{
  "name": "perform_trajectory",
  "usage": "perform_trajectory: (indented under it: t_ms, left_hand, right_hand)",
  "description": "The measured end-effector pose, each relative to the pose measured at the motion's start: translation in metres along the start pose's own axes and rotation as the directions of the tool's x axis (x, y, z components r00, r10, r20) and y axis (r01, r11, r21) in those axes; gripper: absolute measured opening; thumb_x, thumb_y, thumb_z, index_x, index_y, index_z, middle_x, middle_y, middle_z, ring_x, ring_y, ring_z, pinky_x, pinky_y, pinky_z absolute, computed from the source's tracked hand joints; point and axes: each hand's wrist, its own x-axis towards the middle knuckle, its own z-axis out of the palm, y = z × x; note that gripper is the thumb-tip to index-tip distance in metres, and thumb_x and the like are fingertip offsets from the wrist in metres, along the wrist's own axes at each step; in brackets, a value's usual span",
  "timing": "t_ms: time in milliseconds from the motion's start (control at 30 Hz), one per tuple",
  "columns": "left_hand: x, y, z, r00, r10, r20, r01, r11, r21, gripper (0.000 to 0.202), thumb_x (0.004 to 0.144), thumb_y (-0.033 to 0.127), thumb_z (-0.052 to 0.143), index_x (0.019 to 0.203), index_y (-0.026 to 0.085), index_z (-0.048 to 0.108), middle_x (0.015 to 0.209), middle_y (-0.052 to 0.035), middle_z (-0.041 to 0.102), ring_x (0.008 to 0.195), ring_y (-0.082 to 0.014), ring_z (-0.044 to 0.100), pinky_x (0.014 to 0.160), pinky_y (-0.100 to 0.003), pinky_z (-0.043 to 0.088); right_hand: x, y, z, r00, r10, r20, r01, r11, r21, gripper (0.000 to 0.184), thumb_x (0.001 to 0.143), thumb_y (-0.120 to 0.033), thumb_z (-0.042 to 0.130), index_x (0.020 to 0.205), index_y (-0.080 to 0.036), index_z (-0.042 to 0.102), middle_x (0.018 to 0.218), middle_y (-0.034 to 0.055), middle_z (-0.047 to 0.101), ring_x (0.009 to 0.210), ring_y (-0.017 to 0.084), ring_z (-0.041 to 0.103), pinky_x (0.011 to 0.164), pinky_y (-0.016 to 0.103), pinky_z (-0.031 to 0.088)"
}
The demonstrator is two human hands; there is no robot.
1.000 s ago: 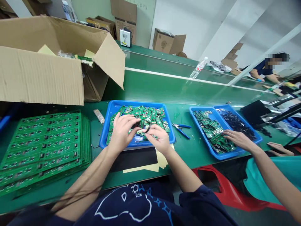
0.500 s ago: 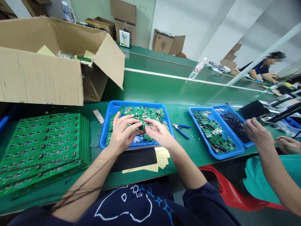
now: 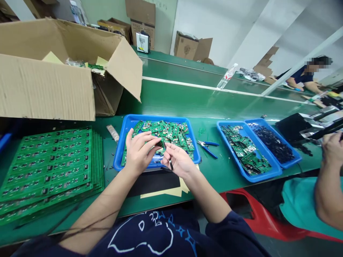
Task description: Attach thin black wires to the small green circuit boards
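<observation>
Over the blue tray (image 3: pixel 197 157) of small green circuit boards (image 3: pixel 171 131), both hands work close together. My left hand (image 3: pixel 139 151) pinches a small circuit board (image 3: pixel 161 143) at its fingertips; the hand covers most of it. Facing it, my right hand (image 3: pixel 180 161) is closed with curled fingers, and a small dark piece with a shiny part (image 3: pixel 170 164) shows between them; its kind is unclear. The right thumb and forefinger reach to the edge of the held board; whether they touch it I cannot tell.
At left lies a stack of green circuit panels (image 3: pixel 50 157), below a large open cardboard box (image 3: pixel 48 89). Blue-handled cutters (image 3: pixel 208 148) rest right of the tray. Farther right are a tray of boards (image 3: pixel 242 150), a tray of black parts (image 3: pixel 276 142) and a co-worker's arm (image 3: pixel 331 171).
My right hand has turned and curled its fingers, so the dark piece now shows. My left hand stays nearly in place. The co-worker's hand has moved right, away from the trays.
</observation>
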Motion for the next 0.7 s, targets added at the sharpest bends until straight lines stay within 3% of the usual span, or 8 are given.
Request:
perform_trajectory:
  t_ms: [167,433,567,700]
  left_hand:
    - [0.000,0.001,0.000,0.999,-0.031,0.044,0.033,0.999,-0.038,0.015,0.081,0.029,0.061,0.096,0.027,0.064,0.089,-0.0008,0.070,0.099,-0.0218,0.062,0.108,-0.052,0.025]
    - [0.002,0.001,-0.001,0.981,-0.090,0.172,0.116,0.982,-0.151,0.020,0.084,0.040,0.054,0.093,0.026,0.065,0.085,-0.0020,0.070,0.103,-0.0228,0.061,0.107,-0.051,0.027]
    - [0.000,0.000,0.002,0.979,-0.081,0.185,0.110,0.982,-0.152,0.020,0.085,0.038,0.054,0.095,0.025,0.065,0.085,-0.0028,0.069,0.103,-0.0230,0.061,0.106,-0.052,0.027]
    - [-0.005,-0.001,0.009,0.975,-0.092,0.201,0.121,0.983,-0.136,0.019,0.086,0.034,0.053,0.098,0.025,0.065,0.088,-0.0039,0.069,0.103,-0.0232,0.060,0.105,-0.053,0.028]
  right_hand:
    - [0.000,0.000,-0.001,0.998,0.035,0.047,-0.034,0.999,-0.023,0.036,0.064,-0.033,0.075,0.085,-0.020,0.049,0.047,-0.0115,0.051,0.043,0.007,0.054,0.054,0.022,0.049]
    - [0.007,-0.004,-0.015,0.996,0.046,0.078,-0.037,0.994,-0.106,0.036,0.058,-0.034,0.079,0.075,-0.019,0.051,0.047,-0.0090,0.055,0.041,0.008,0.054,0.050,0.023,0.051]
    - [0.008,-0.003,-0.014,0.996,-0.087,0.004,0.087,0.980,-0.179,0.036,0.054,-0.037,0.080,0.073,-0.018,0.056,0.047,-0.0064,0.059,0.041,0.010,0.056,0.047,0.025,0.051]
    - [0.009,0.002,-0.010,0.961,-0.268,-0.073,0.241,0.934,-0.264,0.026,0.058,-0.034,0.075,0.068,-0.018,0.058,0.045,-0.0063,0.058,0.039,0.010,0.055,0.048,0.026,0.051]
